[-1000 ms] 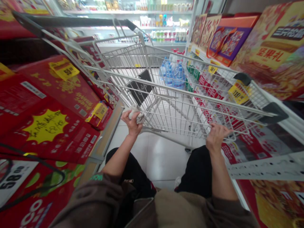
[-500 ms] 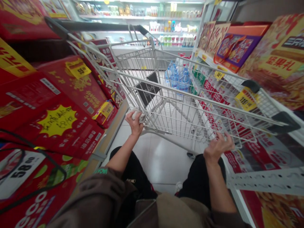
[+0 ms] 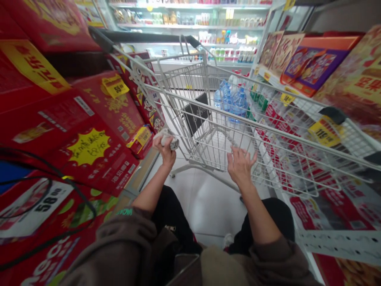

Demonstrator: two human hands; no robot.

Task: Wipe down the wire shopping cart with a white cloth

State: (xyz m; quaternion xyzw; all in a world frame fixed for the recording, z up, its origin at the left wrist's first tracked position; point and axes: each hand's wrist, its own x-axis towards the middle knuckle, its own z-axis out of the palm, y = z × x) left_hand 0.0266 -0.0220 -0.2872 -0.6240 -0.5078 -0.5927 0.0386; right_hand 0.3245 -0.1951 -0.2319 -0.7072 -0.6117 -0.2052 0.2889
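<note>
A wire shopping cart (image 3: pixel 220 115) stands sideways in front of me, its dark handle at the upper left. My left hand (image 3: pixel 166 149) is closed around a crumpled greyish-white cloth (image 3: pixel 171 139), left of the cart's lower rear corner. Against the lower side wires of the basket is my right hand (image 3: pixel 241 165), its fingers spread and pointing up, holding nothing. Whether its fingertips touch the wires I cannot tell. A dark panel (image 3: pixel 196 114) hangs inside the cart.
Red gift boxes (image 3: pixel 98 119) with yellow price signs are stacked on the left. Wrapped bottles (image 3: pixel 285 135) and a purple-orange box (image 3: pixel 312 63) line the right shelf. Large blue water bottles (image 3: pixel 230 99) stand beyond the cart, before a chilled display (image 3: pixel 190 24).
My right hand has moved left along the basket from its lower right end, fingers now spread. My left hand has shifted slightly left with the cloth, further from the cart. The view has shifted slightly.
</note>
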